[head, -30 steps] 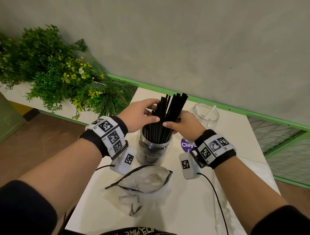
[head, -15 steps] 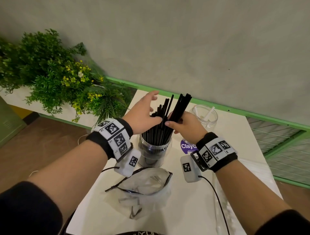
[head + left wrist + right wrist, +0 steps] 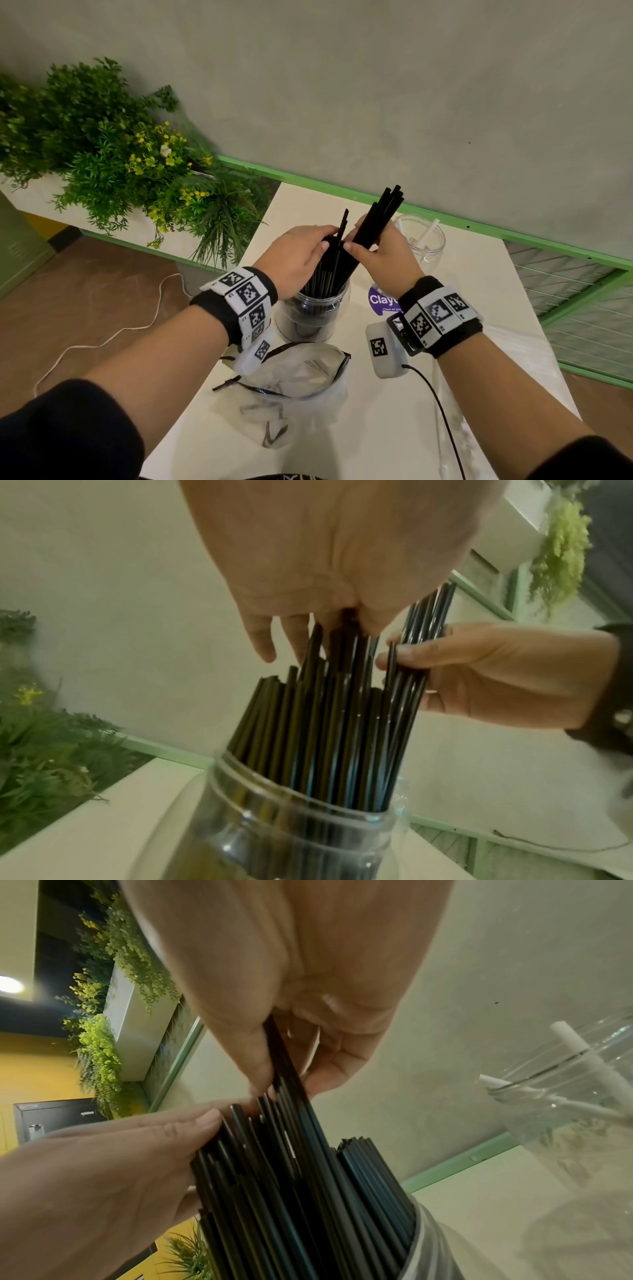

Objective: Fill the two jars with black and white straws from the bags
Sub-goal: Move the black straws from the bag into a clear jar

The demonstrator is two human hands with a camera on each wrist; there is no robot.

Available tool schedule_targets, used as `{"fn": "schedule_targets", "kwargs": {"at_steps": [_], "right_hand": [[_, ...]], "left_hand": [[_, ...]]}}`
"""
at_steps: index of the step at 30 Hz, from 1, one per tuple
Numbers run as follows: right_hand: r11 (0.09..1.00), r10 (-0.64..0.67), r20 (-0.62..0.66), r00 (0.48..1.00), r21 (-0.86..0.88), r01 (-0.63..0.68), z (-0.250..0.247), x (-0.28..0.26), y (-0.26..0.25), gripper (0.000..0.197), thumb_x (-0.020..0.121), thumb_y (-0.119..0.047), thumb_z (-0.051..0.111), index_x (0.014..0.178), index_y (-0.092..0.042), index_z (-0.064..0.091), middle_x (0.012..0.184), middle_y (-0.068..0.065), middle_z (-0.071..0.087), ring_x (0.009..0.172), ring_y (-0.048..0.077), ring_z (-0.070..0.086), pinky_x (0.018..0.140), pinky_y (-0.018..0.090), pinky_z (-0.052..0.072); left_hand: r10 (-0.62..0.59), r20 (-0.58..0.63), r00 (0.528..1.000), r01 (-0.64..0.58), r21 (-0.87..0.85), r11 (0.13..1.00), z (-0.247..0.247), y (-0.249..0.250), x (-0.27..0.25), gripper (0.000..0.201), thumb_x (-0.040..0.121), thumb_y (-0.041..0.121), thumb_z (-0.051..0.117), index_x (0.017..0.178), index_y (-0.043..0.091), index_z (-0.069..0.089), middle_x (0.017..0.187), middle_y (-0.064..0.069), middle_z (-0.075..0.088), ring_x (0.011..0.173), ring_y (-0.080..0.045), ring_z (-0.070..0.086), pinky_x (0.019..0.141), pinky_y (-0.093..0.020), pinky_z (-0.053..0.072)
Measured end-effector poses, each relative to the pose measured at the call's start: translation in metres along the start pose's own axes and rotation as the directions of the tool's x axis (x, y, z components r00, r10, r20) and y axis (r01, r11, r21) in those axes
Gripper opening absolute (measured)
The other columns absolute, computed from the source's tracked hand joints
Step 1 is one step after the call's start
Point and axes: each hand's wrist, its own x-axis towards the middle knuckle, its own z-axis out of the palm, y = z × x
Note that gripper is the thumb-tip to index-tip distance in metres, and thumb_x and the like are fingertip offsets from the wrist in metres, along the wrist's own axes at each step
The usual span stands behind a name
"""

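A clear jar (image 3: pixel 311 317) (image 3: pixel 291 831) in the middle of the white table (image 3: pixel 387 431) holds many black straws (image 3: pixel 327 274) (image 3: pixel 325 723) (image 3: pixel 291 1191). My left hand (image 3: pixel 301 248) (image 3: pixel 325 561) (image 3: pixel 120 1164) rests with straight fingers against the straw tops. My right hand (image 3: pixel 380 255) (image 3: pixel 496 674) (image 3: pixel 291 974) pinches a small bundle of black straws that sticks up and leans right above the others. A second clear jar (image 3: pixel 423 240) (image 3: pixel 582 1123) behind right holds a white straw (image 3: pixel 430 231) (image 3: pixel 578 1047).
A crumpled clear bag (image 3: pixel 294 377) lies in front of the jar. A purple sticker (image 3: pixel 382 301) is on the table beside it. Green plants (image 3: pixel 102 154) stand left, a green rail (image 3: pixel 479 228) runs along the wall. A black cable (image 3: pixel 442 411) trails from my right wrist.
My left hand has come down from a raised, spread pose onto the straw tops. My right hand has lifted its bundle a little higher and to the right.
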Motion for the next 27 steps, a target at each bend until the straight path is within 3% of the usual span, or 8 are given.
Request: {"fn": "schedule_targets", "kwargs": {"at_steps": [5, 8, 12, 14, 16, 20, 23, 27], "right_hand": [[1.000, -0.014, -0.006, 1.000, 0.012, 0.014, 0.001, 0.001, 0.001, 0.024, 0.089, -0.010, 0.064, 0.112, -0.007, 0.057, 0.084, -0.020, 0.058, 0.079, -0.020, 0.052, 0.070, -0.003, 0.035], [1.000, -0.006, -0.019, 1.000, -0.017, 0.006, 0.003, 0.002, 0.002, 0.030, 0.087, -0.014, 0.067, 0.115, -0.010, 0.056, 0.089, -0.020, 0.057, 0.080, -0.017, 0.054, 0.070, -0.002, 0.037], [0.999, -0.002, -0.004, 1.000, -0.034, 0.002, 0.003, 0.002, 0.002, 0.029, 0.086, -0.014, 0.068, 0.112, -0.014, 0.055, 0.089, -0.017, 0.059, 0.081, -0.006, 0.057, 0.069, 0.000, 0.039], [0.998, -0.012, 0.016, 1.000, -0.066, 0.013, 0.004, 0.002, 0.003, 0.025, 0.087, -0.016, 0.068, 0.110, -0.011, 0.061, 0.089, -0.012, 0.061, 0.082, 0.002, 0.059, 0.068, 0.000, 0.039], [0.997, -0.008, 0.012, 1.000, -0.073, 0.009, 0.005, 0.002, 0.003, 0.022, 0.087, -0.019, 0.068, 0.107, -0.011, 0.064, 0.091, -0.006, 0.063, 0.083, 0.007, 0.059, 0.068, 0.003, 0.041], [1.000, 0.003, -0.038, 0.999, -0.012, -0.004, 0.003, 0.000, 0.000, 0.017, 0.086, -0.018, 0.069, 0.100, -0.013, 0.060, 0.089, -0.005, 0.064, 0.084, 0.006, 0.060, 0.071, 0.016, 0.048], [0.994, -0.009, -0.049, 0.999, 0.106, 0.014, 0.003, -0.002, -0.003, 0.021, 0.086, -0.007, 0.065, 0.103, -0.014, 0.054, 0.086, -0.007, 0.064, 0.085, 0.002, 0.060, 0.075, 0.021, 0.054], [0.994, -0.030, -0.037, 0.999, 0.109, 0.034, 0.004, -0.003, -0.002, 0.027, 0.086, -0.007, 0.065, 0.108, -0.016, 0.051, 0.085, -0.009, 0.065, 0.086, 0.000, 0.060, 0.071, 0.016, 0.052]], "left_hand": [[-0.155, 0.282, 0.947, 0.082, 0.254, 0.964, 0.004, -0.006, -0.005, 0.052, 0.102, 0.034, 0.028, 0.150, 0.019, 0.019, 0.158, 0.001, 0.021, 0.146, -0.021, 0.017, 0.116, -0.047, 0.022], [-0.185, 0.258, 0.948, 0.113, 0.270, 0.956, 0.005, -0.003, -0.005, 0.060, 0.101, 0.038, 0.030, 0.152, 0.020, 0.005, 0.161, 0.003, 0.006, 0.148, -0.019, 0.003, 0.118, -0.049, 0.013], [-0.082, 0.068, 0.994, 0.081, 0.018, 0.997, -0.004, 0.014, 0.007, 0.077, 0.094, 0.034, 0.054, 0.152, 0.026, 0.005, 0.156, -0.001, 0.027, 0.142, -0.019, 0.024, 0.117, -0.035, 0.022], [-0.059, 0.032, 0.998, 0.060, -0.041, 0.997, -0.005, 0.020, 0.012, 0.071, 0.089, 0.032, 0.061, 0.149, 0.029, 0.022, 0.142, -0.001, 0.048, 0.127, -0.018, 0.046, 0.108, -0.034, 0.037], [-0.054, -0.038, 0.998, 0.052, -0.055, 0.997, -0.004, 0.018, 0.014, 0.047, 0.089, 0.025, 0.062, 0.134, 0.024, 0.048, 0.121, 0.001, 0.061, 0.111, -0.017, 0.057, 0.098, -0.031, 0.045], [-0.014, -0.113, 0.993, 0.021, 0.064, 0.998, 0.006, 0.004, 0.004, 0.023, 0.092, 0.022, 0.054, 0.112, 0.018, 0.065, 0.106, -0.002, 0.061, 0.102, -0.021, 0.054, 0.091, -0.034, 0.044], [-0.037, -0.054, 0.998, 0.049, 0.246, 0.968, 0.019, -0.005, -0.006, 0.041, 0.090, 0.035, 0.035, 0.108, 0.019, 0.069, 0.122, 0.001, 0.057, 0.118, -0.025, 0.043, 0.101, -0.044, 0.034], [-0.020, -0.126, 0.992, 0.033, 0.102, 0.994, 0.013, -0.003, -0.004, 0.041, 0.093, 0.030, 0.037, 0.130, 0.024, 0.055, 0.135, 0.004, 0.051, 0.127, -0.020, 0.039, 0.108, -0.043, 0.031]]}}
